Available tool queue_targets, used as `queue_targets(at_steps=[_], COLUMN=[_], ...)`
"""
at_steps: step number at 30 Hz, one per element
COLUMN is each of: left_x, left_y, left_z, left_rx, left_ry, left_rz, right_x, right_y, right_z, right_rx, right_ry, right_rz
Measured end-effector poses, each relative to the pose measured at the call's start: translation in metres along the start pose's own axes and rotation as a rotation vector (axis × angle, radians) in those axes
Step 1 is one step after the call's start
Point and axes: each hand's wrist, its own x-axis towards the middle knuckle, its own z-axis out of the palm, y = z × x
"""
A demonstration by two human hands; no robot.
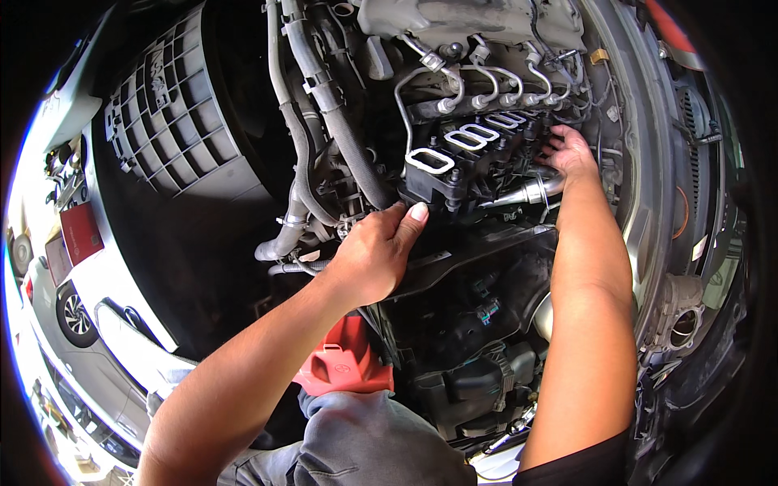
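A black plastic intake manifold with white oval port gaskets facing up lies across the engine bay. My left hand grips its near-left end, thumb on top and fingers curled out of sight beneath. At the far right end, my right hand has bent fingers against the manifold, partly hidden by its fittings. A shiny metal pipe runs beside my right wrist. Just behind the manifold are metal fuel lines with nuts at their ends.
Thick grey hoses run down left of the manifold. A black ribbed cover stands farther left. A red plastic piece sits below my left forearm. A metal throttle body rests at the right, and a parked car shows at far left.
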Motion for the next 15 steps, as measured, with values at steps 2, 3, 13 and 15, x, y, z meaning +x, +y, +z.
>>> queue_targets(at_steps=[2, 3, 13, 15], left_x=[0.0, 0.001, 0.009, 0.01], left_y=[0.001, 0.001, -0.014, -0.017], left_z=[-0.001, -0.002, -0.004, -0.002], left_rx=[0.03, 0.026, 0.04, 0.012], left_ry=[-0.003, -0.005, -0.055, -0.01], left_rz=[-0.02, -0.015, -0.008, 0.028], right_x=[0.003, 0.005, 0.014, 0.01], right_y=[0.0, 0.0, -0.001, -0.006], right_z=[-0.001, -0.001, -0.009, -0.008], right_rx=[0.016, 0.02, -0.225, -0.321], right_ry=[-0.004, 0.009, -0.053, -0.061], right_rz=[0.015, 0.02, -0.027, -0.03])
